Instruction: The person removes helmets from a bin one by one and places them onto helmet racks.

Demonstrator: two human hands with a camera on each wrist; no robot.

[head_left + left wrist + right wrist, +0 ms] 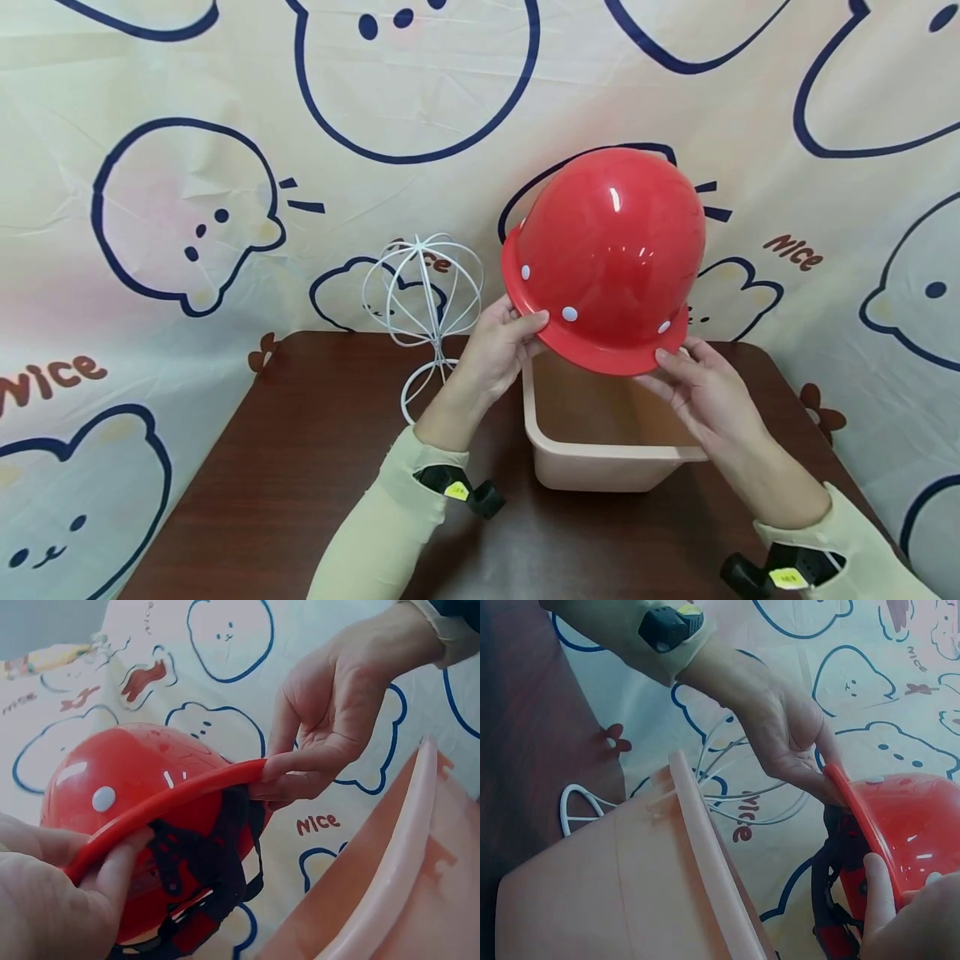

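Observation:
A red hard hat (615, 250) with white round studs is held in the air above a pink plastic bin (607, 467). My left hand (498, 350) pinches its brim on the left, thumb on the outer side. On the opposite side my right hand (701, 392) grips the brim between thumb and fingers. Black straps (217, 855) of the inner harness show under the shell in the left wrist view. From the right wrist, the hat (915, 825) appears with both hands at its brim.
Left of the bin, a white wire stand (431, 308) with a cage-like round top stands on the dark brown table (300, 467). A cloth printed with cartoon bears (187, 208) hangs behind the table and along its sides.

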